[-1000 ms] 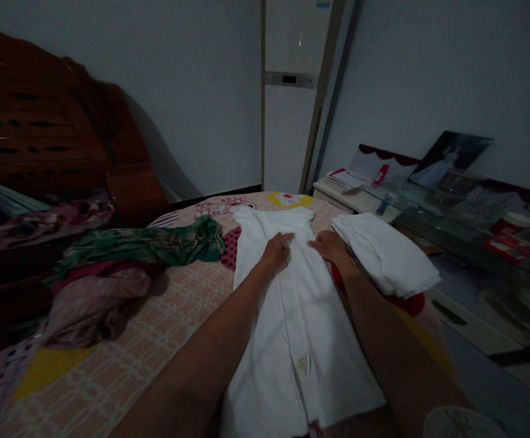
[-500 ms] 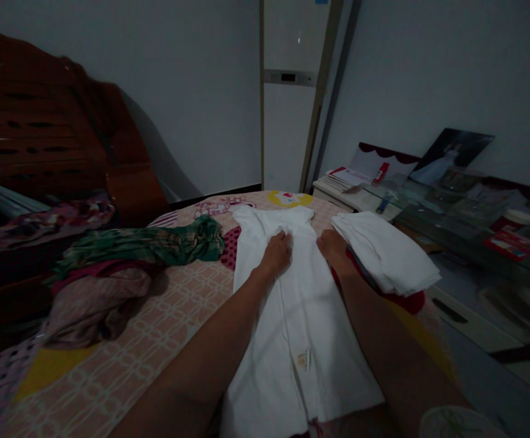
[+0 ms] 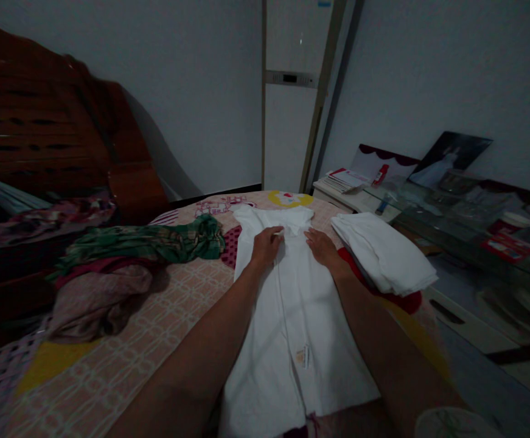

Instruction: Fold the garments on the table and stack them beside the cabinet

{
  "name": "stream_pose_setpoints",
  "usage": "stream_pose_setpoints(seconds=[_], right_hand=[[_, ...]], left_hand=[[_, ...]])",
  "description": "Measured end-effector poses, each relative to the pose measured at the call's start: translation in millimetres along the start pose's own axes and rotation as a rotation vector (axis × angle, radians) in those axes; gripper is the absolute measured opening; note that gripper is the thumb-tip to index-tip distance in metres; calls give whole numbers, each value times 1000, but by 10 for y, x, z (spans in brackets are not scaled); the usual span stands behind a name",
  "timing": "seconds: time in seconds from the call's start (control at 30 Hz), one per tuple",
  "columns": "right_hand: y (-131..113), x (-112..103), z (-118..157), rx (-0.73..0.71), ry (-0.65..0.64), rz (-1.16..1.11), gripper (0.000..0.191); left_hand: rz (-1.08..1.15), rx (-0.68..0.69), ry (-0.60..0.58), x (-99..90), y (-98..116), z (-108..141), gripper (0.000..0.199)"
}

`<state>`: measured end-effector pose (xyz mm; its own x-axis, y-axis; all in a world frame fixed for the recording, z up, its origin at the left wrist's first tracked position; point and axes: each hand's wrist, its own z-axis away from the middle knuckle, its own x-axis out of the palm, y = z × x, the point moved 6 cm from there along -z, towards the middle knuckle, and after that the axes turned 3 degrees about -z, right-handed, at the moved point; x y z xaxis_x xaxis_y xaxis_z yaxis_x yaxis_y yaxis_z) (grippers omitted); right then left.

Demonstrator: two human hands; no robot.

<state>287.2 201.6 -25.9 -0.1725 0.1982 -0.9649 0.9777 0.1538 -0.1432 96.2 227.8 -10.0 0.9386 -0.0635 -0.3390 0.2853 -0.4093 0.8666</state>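
A white shirt (image 3: 292,316) lies lengthwise on the patterned bedspread, its sides folded in and its far end towards the wall. A small label (image 3: 302,356) shows on its near part. Close to the far end, my left hand (image 3: 267,245) is closed, pinching the shirt's cloth between thumb and fingers. Opposite it, my right hand (image 3: 323,248) has its fingers bent together on the shirt's right edge; the fingertips are small and dim here. Right of that hand sits a folded stack of white cloth (image 3: 383,252) on red and grey folded cloth.
Crumpled green plaid cloth (image 3: 155,243) and a brownish bundled garment (image 3: 98,298) lie at left on the bedspread (image 3: 173,316). A wooden headboard (image 3: 41,121) rises behind them. At right stands a glass-topped cabinet (image 3: 447,213) with papers (image 3: 344,179) and a photo.
My right hand has moved left from beside the shirt onto its edge. My left hand has shifted slightly left and away from me.
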Motion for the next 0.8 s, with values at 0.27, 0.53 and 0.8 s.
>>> stream_pose_setpoints(seconds=[0.27,0.53,0.8], right_hand=[[23,-253,234,149,-96,-190,50],[-10,-334,749,117,-99,-246,42],[-65,30,965,18,195,-205,36]], left_hand=[[104,-182,250,-691,-154,-72,33],[-704,-213,180,-1192,-212,254,21],[-982,-280,71,-984,-199,281,31]])
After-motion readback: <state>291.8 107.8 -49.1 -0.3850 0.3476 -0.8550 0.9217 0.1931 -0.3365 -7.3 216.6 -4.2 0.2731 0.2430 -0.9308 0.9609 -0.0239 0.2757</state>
